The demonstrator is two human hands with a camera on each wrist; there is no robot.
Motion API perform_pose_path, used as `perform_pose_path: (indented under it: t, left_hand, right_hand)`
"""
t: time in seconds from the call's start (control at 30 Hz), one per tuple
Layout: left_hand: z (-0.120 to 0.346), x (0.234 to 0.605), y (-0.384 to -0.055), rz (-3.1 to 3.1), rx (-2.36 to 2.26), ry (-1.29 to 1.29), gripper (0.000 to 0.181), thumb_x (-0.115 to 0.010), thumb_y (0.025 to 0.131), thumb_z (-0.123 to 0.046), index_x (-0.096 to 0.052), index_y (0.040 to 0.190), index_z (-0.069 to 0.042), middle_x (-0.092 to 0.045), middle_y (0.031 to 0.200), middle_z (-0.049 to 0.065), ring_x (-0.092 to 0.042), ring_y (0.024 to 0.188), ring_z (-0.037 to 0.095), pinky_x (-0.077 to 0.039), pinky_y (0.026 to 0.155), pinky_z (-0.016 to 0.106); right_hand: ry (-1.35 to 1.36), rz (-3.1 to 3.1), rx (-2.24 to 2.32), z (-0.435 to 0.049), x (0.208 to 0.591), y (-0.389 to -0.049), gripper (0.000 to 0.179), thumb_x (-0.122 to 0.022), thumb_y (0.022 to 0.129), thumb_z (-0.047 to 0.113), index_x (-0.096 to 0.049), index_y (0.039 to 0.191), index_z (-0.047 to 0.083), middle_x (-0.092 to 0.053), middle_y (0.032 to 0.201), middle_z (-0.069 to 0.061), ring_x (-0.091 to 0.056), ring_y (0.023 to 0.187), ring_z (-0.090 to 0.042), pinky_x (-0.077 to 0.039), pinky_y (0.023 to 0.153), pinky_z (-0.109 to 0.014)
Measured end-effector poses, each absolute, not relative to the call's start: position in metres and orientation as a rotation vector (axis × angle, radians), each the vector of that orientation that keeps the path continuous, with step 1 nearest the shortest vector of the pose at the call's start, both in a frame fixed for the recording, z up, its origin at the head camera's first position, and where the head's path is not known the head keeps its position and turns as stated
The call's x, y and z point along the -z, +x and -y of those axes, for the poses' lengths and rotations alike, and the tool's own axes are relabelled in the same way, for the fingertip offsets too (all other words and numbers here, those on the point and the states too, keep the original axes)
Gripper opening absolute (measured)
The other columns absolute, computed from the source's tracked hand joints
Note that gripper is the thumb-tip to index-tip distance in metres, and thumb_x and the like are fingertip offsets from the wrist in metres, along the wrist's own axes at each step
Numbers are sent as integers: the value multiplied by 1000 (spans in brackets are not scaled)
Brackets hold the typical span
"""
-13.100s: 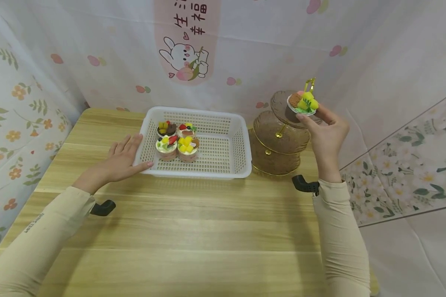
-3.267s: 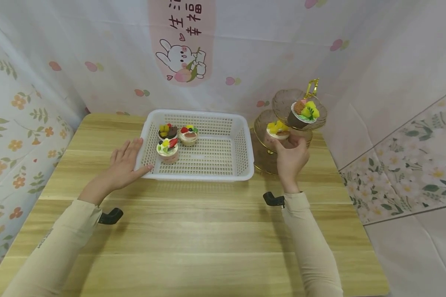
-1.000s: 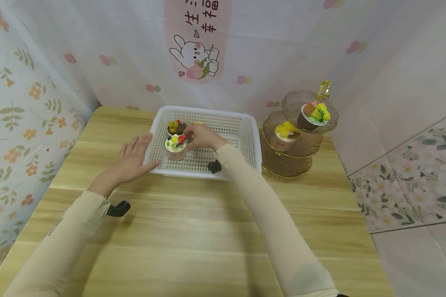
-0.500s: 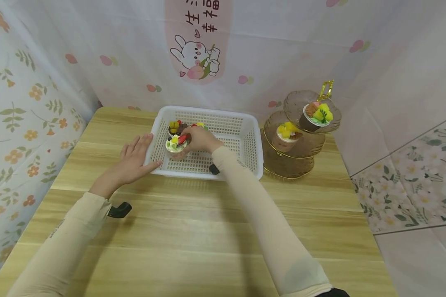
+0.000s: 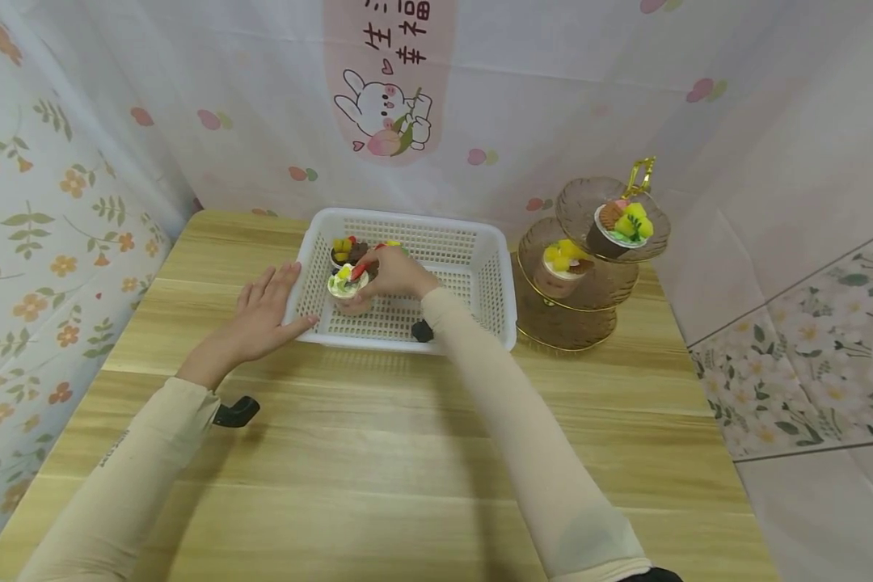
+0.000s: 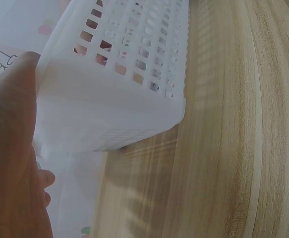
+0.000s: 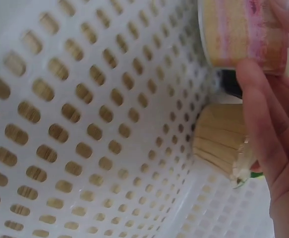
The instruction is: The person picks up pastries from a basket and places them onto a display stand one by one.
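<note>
We stand over a wooden surface [image 5: 378,453], white basket [image 5: 495,295] at the frame's centre, tiered stand [image 5: 611,283] at right. Our left grip [image 5: 259,318], fingers extended, rests on the basket's left edge; our right grip [image 5: 394,275], fingers curled, pinches a strawberry-topped cake [image 5: 344,288] inside the basket, left of the frame's middle, just beside another cake [image 5: 343,252].

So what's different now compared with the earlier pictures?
The brown-cup cake, first held in the right hand, now sits on the top tier of the stand. The yellow-topped cake went from the basket rightward onto the middle tier. The right hand now grips the strawberry-topped cake. The left hand stayed at the basket's edge, two other cakes inside.
</note>
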State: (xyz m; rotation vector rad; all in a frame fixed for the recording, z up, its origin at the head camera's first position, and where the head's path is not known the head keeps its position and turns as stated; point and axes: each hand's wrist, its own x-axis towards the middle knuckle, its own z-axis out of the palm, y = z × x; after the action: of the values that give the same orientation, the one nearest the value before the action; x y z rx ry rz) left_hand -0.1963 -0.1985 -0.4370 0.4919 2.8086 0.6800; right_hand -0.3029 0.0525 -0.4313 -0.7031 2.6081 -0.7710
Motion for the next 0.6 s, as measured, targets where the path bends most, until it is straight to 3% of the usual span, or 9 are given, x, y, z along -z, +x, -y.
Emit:
perform_pose_path:
  t: [0.1,0.27,0.33,0.43,0.6]
  left_hand:
    - [198,437,-196,-2801,-685,490,94,-45,99,-55,11,159,-11,8,167,19,9,153,46,5,116,71]
    - [199,438,-195,-2771,-715,481,95,-45,99,-56,13,158,-11,11,167,18,12,152,46,6,116,71]
    - [200,439,-195,-2767,-727,476,95,-45,99,-56,14,158,-11,11,167,18,12,152,46,7,115,71]
    - [199,438,-195,-2774,-733,482,95,-46,99,-55,13,158,-10,10,167,19,11,152,47,6,115,72]
    - [196,437,-197,-2788,-719,498,95,-46,99,-55,11,159,-9,9,167,20,9,152,48,5,115,72]
  right_hand:
    - [-669,-2588,898,-58,423,-301,51,-86,74,38,-70,119,20,-67,129,1,-61,112,-15,-52,96,-33]
    - [-609,-2522,1193,-72,397,-293,59,-86,76,36,-65,128,20,-66,130,-5,-67,86,-19,-58,74,-30]
    - [-598,-2479,1352,-81,384,-285,60,-86,76,32,-63,130,18,-65,130,-7,-63,67,-18,-56,61,-28]
    - [-619,-2463,1546,-98,369,-268,56,-85,78,28,-64,129,19,-67,124,-3,-53,55,-12,-47,52,-23]
    - [-654,-2513,1729,-131,351,-239,55,-85,78,21,-65,130,18,-70,113,-4,-43,48,-10,-38,45,-24]
